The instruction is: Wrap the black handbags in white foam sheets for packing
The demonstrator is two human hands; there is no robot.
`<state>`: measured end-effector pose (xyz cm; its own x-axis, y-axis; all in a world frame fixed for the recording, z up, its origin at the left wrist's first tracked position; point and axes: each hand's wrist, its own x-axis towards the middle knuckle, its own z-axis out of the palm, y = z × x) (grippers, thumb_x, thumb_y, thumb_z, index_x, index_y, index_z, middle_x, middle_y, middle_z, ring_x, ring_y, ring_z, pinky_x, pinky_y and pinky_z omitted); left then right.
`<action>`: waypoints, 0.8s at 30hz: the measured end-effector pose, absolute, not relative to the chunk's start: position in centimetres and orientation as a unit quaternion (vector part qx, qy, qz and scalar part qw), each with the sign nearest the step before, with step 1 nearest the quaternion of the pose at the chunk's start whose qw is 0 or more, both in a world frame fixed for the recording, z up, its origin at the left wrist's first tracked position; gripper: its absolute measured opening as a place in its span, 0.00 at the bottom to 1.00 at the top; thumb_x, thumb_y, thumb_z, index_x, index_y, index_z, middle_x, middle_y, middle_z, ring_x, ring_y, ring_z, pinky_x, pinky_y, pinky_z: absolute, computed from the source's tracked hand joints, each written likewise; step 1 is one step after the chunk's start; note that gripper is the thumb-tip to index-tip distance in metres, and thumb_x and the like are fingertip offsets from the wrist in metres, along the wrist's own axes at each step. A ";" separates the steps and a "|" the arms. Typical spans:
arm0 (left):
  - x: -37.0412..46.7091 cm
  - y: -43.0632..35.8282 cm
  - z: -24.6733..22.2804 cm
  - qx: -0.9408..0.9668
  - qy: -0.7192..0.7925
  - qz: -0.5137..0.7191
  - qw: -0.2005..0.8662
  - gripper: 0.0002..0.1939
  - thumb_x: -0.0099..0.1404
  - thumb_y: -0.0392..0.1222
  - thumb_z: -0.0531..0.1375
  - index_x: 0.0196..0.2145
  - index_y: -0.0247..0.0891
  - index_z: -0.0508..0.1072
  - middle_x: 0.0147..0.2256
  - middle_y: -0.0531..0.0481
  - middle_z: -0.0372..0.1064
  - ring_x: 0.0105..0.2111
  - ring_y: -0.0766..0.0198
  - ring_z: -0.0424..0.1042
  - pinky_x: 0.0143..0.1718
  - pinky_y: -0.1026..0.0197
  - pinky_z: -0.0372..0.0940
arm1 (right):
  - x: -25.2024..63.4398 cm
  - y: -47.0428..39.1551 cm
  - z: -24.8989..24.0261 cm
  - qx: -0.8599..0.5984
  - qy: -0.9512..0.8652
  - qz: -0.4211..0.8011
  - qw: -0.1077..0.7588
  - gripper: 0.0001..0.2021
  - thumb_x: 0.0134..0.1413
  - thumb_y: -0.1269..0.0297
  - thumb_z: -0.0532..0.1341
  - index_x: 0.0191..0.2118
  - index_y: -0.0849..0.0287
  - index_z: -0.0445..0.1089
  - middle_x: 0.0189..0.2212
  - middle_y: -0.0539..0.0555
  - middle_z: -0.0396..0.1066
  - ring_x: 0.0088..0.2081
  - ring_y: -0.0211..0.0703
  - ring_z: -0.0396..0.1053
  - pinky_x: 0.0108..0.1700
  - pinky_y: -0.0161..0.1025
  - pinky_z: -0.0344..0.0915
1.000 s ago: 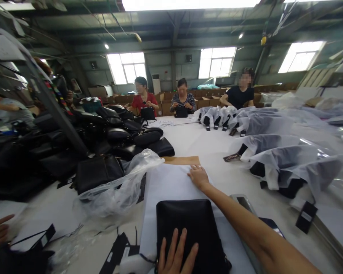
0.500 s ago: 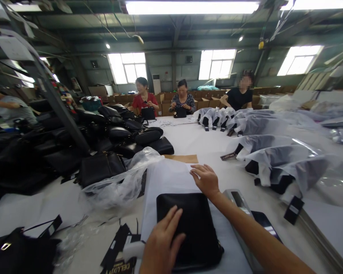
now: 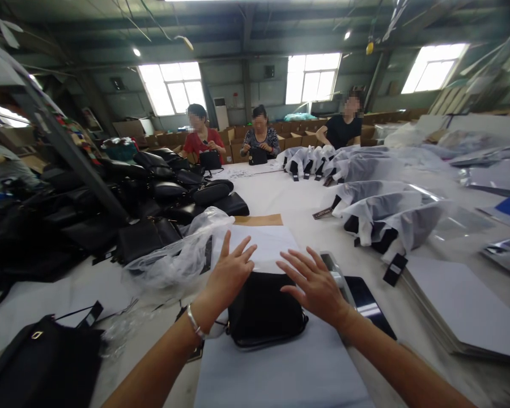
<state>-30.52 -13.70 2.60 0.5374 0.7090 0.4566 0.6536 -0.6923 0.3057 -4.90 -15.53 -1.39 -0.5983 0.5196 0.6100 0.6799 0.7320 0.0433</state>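
Note:
A black bag [image 3: 263, 311] lies flat on white sheets [image 3: 280, 374] in front of me. My left hand [image 3: 232, 272], with a silver bangle on its wrist, is over the bag's far left corner, fingers spread. My right hand [image 3: 314, 283] is at the bag's far right side, its fingers also spread and pointing inward. A thin white sheet [image 3: 259, 243] shows between and beyond the hands, at the bag's far edge. Neither hand grips anything; whether the fingertips press on the sheet is hard to tell.
Black bags [image 3: 148, 238] are piled at the left, beside crumpled clear plastic [image 3: 182, 260]. Wrapped bags [image 3: 382, 209] and a stack of white boards [image 3: 467, 306] stand right. A dark flat device [image 3: 369, 300] lies near my right forearm. Three people sit across the table.
My left hand has moved forward from the middle of the bag to its far left corner. The bag now sits farther from me and is turned. The camera view has shifted.

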 end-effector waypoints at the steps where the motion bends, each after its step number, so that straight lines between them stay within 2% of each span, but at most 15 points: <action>1: -30.4 -14.9 2.2 0.865 0.397 0.298 0.066 0.16 0.61 0.22 0.55 0.29 0.41 0.75 0.55 0.45 0.72 0.65 0.49 0.57 0.66 0.32 0.24 | -5.0 -15.6 -0.9 -0.352 -0.885 -0.134 0.273 0.32 0.58 0.64 0.66 0.67 0.52 0.56 0.65 0.57 0.58 0.67 0.56 0.53 0.69 0.62 0.41; 2: -30.3 -16.0 1.8 0.857 0.407 0.307 0.075 0.16 0.62 0.23 0.55 0.30 0.41 0.75 0.54 0.45 0.73 0.64 0.49 0.60 0.67 0.32 0.26 | -5.2 -15.6 -0.4 -0.358 -0.889 -0.129 0.256 0.36 0.56 0.65 0.67 0.67 0.52 0.54 0.66 0.57 0.56 0.68 0.58 0.49 0.69 0.64 0.39; 4: -30.0 -18.0 0.6 0.852 0.428 0.296 0.060 0.14 0.63 0.24 0.55 0.33 0.41 0.75 0.53 0.44 0.73 0.61 0.49 0.64 0.67 0.32 0.31 | -5.6 -15.5 -0.1 -0.347 -0.900 -0.114 0.236 0.36 0.53 0.69 0.68 0.66 0.53 0.56 0.62 0.57 0.62 0.67 0.58 0.49 0.69 0.65 0.34; 7: -29.9 -19.8 -1.6 0.867 0.445 0.224 -0.025 0.11 0.66 0.27 0.54 0.35 0.38 0.75 0.55 0.40 0.71 0.58 0.50 0.67 0.66 0.34 0.45 | -6.2 -15.5 -0.9 -0.326 -0.911 -0.108 0.230 0.23 0.56 0.73 0.65 0.58 0.56 0.67 0.45 0.54 0.76 0.58 0.51 0.64 0.70 0.62 0.33; 9: -30.2 -20.2 -2.7 0.873 0.447 0.176 -0.081 0.10 0.67 0.29 0.54 0.40 0.36 0.75 0.60 0.40 0.65 0.61 0.49 0.64 0.65 0.37 0.52 | -6.2 -15.6 -2.0 -0.326 -0.910 -0.115 0.230 0.14 0.58 0.75 0.62 0.49 0.56 0.73 0.36 0.51 0.76 0.47 0.46 0.71 0.70 0.60 0.36; 11: -30.8 -20.1 -3.4 0.869 0.456 0.152 -0.118 0.16 0.67 0.31 0.55 0.51 0.39 0.72 0.66 0.40 0.55 0.66 0.48 0.55 0.64 0.37 0.53 | -5.9 -15.9 -3.1 -0.325 -0.909 -0.120 0.232 0.10 0.59 0.75 0.60 0.42 0.55 0.75 0.31 0.49 0.74 0.40 0.42 0.72 0.69 0.58 0.42; 13: -31.5 -19.9 -3.8 0.857 0.474 0.147 -0.140 0.27 0.65 0.30 0.56 0.61 0.41 0.63 0.68 0.40 0.50 0.67 0.47 0.51 0.65 0.36 0.52 | -5.5 -16.3 -4.2 -0.317 -0.907 -0.123 0.248 0.10 0.60 0.76 0.59 0.40 0.54 0.75 0.32 0.49 0.74 0.36 0.40 0.72 0.67 0.55 0.49; 15: -32.3 -19.7 -4.2 0.854 0.477 0.149 -0.147 0.30 0.64 0.26 0.54 0.62 0.40 0.62 0.65 0.40 0.57 0.65 0.50 0.56 0.64 0.38 0.54 | -5.1 -16.8 -5.1 -0.308 -0.901 -0.124 0.279 0.12 0.62 0.77 0.57 0.41 0.55 0.75 0.36 0.50 0.76 0.38 0.39 0.73 0.65 0.52 0.54; 18: -33.3 -19.8 -5.8 0.870 0.434 0.180 -0.151 0.25 0.64 0.22 0.50 0.54 0.39 0.71 0.54 0.46 0.73 0.55 0.58 0.71 0.57 0.49 0.67 | -4.7 -17.2 -6.5 -0.291 -0.883 -0.143 0.338 0.17 0.63 0.78 0.51 0.45 0.57 0.75 0.43 0.51 0.77 0.44 0.40 0.74 0.62 0.45 0.60; 21: -33.8 -20.2 -7.8 0.861 0.404 0.254 -0.178 0.23 0.65 0.22 0.48 0.48 0.40 0.73 0.48 0.49 0.77 0.47 0.60 0.77 0.47 0.56 0.74 | -4.3 -17.3 -7.8 -0.271 -0.875 -0.175 0.361 0.22 0.62 0.81 0.47 0.48 0.56 0.74 0.46 0.49 0.77 0.48 0.38 0.74 0.58 0.39 0.64; 24: -33.7 -20.7 -8.5 0.848 0.380 0.311 -0.199 0.19 0.68 0.26 0.48 0.45 0.40 0.74 0.43 0.50 0.79 0.41 0.60 0.79 0.41 0.58 0.75 | -4.0 -17.3 -8.6 -0.253 -0.876 -0.200 0.359 0.24 0.59 0.83 0.47 0.49 0.55 0.74 0.47 0.47 0.77 0.48 0.36 0.74 0.56 0.36 0.66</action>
<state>-33.72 -20.66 -8.48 0.5190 0.5202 0.6782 0.7678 -0.6325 -0.1024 -3.96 -17.30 -8.58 -0.6141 0.2983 0.7307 0.5864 0.7921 0.1695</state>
